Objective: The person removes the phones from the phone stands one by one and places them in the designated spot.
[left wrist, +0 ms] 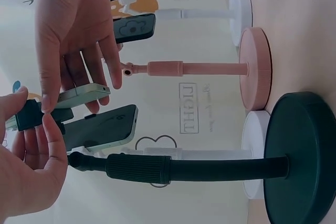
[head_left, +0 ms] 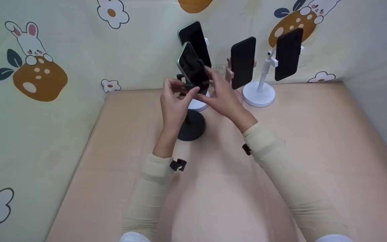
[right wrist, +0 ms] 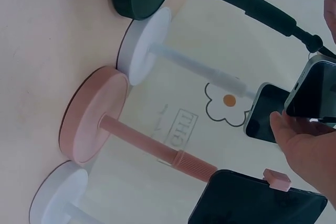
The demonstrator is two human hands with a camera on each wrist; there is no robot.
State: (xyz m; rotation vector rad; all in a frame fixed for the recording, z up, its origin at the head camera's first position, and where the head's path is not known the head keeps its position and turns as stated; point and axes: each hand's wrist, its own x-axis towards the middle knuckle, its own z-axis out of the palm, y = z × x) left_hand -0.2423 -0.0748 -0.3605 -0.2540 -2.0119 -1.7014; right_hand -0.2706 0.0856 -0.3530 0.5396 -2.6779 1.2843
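A phone [head_left: 189,64] with a pale green edge sits tilted in the black clamp [left wrist: 29,115] of a phone stand, whose round black base [head_left: 193,127] rests on the table. Around the clamp, near the phone's lower left, curl the fingers of my left hand [head_left: 174,109]. On the phone's other side, my right hand [head_left: 225,99] grips its edge, the thumb close to the left thumb. Seen from the right wrist, the fingers of that hand [right wrist: 312,156] lie against the held phone [right wrist: 317,90]. The clamp's far side is partly hidden by both hands.
Directly behind stands a white stand [head_left: 198,106] with another phone [head_left: 193,35]. To the right are a pink stand [right wrist: 94,114] with a dark phone [head_left: 244,60] and a second white stand [head_left: 259,95] with a phone [head_left: 289,55]. A patterned wall [head_left: 146,50] closes the table's back.
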